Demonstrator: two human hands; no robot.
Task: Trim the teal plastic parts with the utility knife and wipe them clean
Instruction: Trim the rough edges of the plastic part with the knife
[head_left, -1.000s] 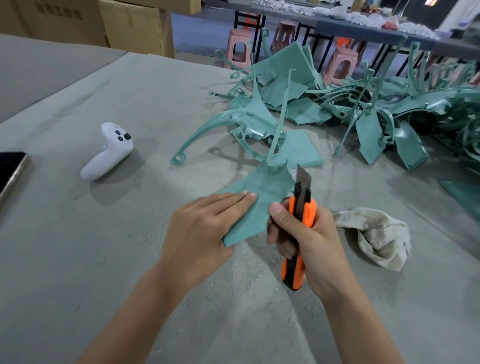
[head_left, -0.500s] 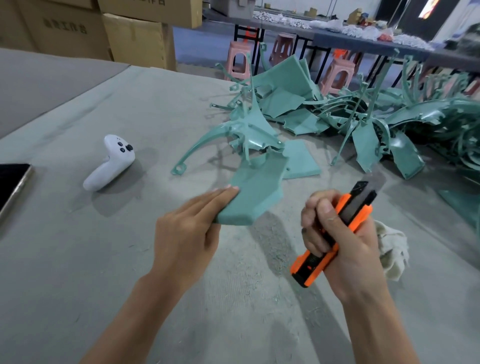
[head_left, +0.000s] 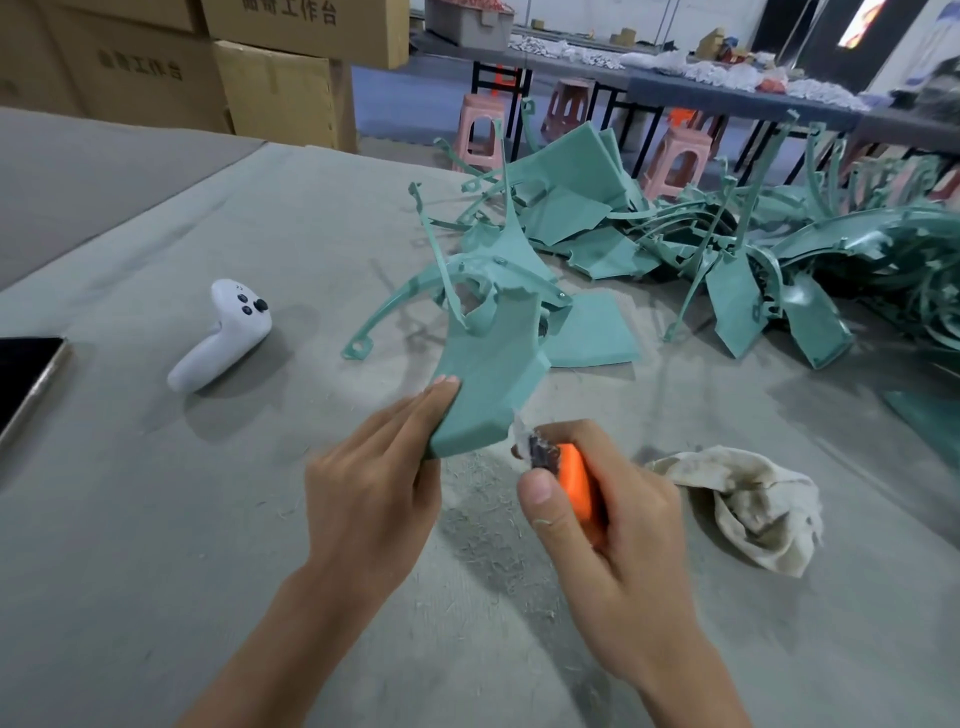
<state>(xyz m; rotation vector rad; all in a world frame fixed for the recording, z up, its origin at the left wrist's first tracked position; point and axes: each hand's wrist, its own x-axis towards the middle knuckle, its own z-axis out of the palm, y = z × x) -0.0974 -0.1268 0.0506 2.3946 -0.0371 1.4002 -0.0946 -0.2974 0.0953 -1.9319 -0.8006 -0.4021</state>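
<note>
Plastic part (head_left: 493, 374), judged light and stiff, is pinched at its 7 o'clock corner by left hand (head_left: 369, 493); utility knife (head_left: 576, 483) is clenched in right hand (head_left: 623, 535).

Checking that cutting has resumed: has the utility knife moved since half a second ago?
Yes. The utility knife moved left, away from the rag, back to the teal part at its lower edge.
</note>
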